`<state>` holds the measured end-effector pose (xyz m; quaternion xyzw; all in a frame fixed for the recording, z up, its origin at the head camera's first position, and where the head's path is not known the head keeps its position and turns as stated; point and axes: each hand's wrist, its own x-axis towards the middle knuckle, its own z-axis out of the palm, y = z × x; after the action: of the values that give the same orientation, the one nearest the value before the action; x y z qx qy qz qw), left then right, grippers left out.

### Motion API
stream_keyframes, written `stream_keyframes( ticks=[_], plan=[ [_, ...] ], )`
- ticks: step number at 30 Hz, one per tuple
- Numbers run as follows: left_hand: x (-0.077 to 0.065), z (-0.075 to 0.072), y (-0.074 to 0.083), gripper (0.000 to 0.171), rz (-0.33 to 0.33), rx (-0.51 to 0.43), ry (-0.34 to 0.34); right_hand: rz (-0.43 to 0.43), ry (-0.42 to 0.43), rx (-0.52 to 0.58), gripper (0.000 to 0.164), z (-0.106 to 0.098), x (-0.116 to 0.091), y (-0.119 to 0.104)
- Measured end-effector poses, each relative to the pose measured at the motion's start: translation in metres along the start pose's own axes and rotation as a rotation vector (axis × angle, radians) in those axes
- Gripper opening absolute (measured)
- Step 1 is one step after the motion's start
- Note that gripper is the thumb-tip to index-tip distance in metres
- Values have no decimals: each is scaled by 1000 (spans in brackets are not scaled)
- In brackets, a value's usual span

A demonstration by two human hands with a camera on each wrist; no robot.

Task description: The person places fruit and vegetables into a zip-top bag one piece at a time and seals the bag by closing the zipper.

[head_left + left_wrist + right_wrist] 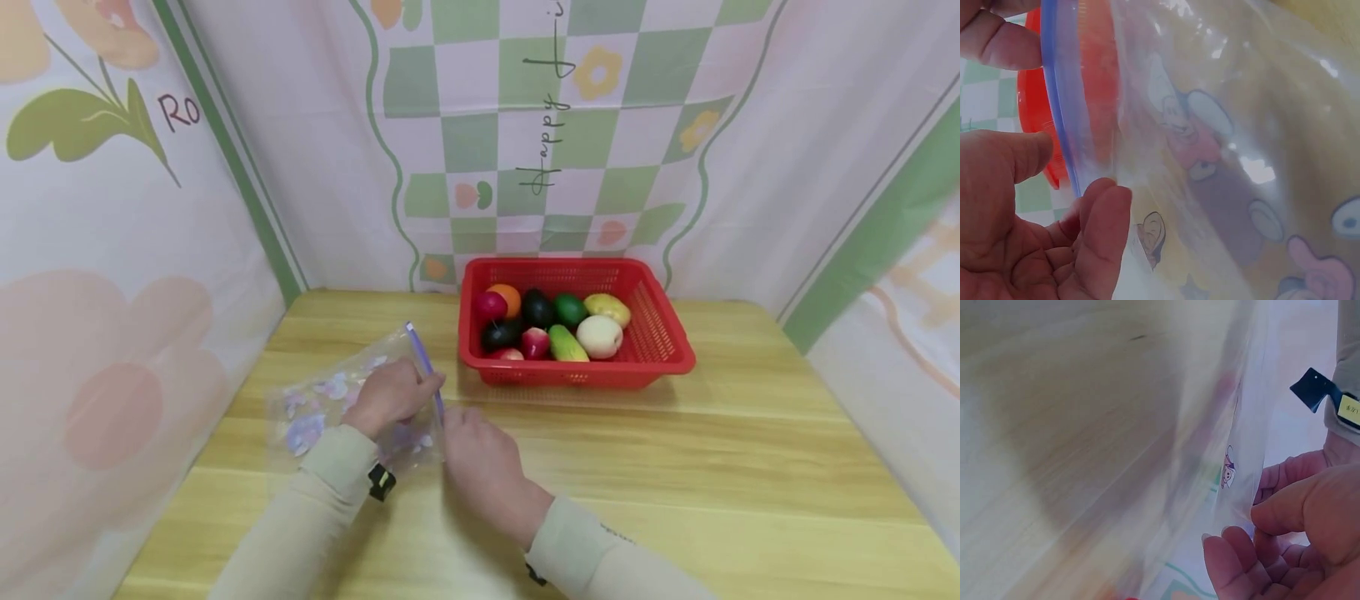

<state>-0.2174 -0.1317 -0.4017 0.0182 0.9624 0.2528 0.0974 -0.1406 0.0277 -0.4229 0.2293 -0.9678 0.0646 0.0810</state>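
Note:
A clear zip bag [306,432] with cartoon prints and a purple-blue zip strip [420,348] is held above the table, left of the basket. My left hand [392,395] grips it beside the strip, fingers curled at the bag's edge; in the left wrist view the thumb [1025,155] lies near the strip. At the strip's near end, my right hand [486,468] pinches the bag between thumb and bent fingers, as the right wrist view shows its thumb [1282,509] against the film. I cannot see anything inside the bag.
A red plastic basket [675,337] stands at the back of the wooden table [675,467]. It holds several fruits and vegetables, among them an orange [512,297], a pale round fruit [600,336] and a green-yellow one [567,344]. Printed curtains [330,150] enclose the table.

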Motion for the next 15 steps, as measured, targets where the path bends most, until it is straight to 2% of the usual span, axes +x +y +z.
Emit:
stream_keyframes(
  ticks=[10,15],
  plan=[
    [2,-2,1,55,1,14,29,-36,3,-55,18,-5,-5,-7],
    [3,-3,-1,53,-21,-21,31,-48,30,-77,16,-5,-7,-9]
  ],
)
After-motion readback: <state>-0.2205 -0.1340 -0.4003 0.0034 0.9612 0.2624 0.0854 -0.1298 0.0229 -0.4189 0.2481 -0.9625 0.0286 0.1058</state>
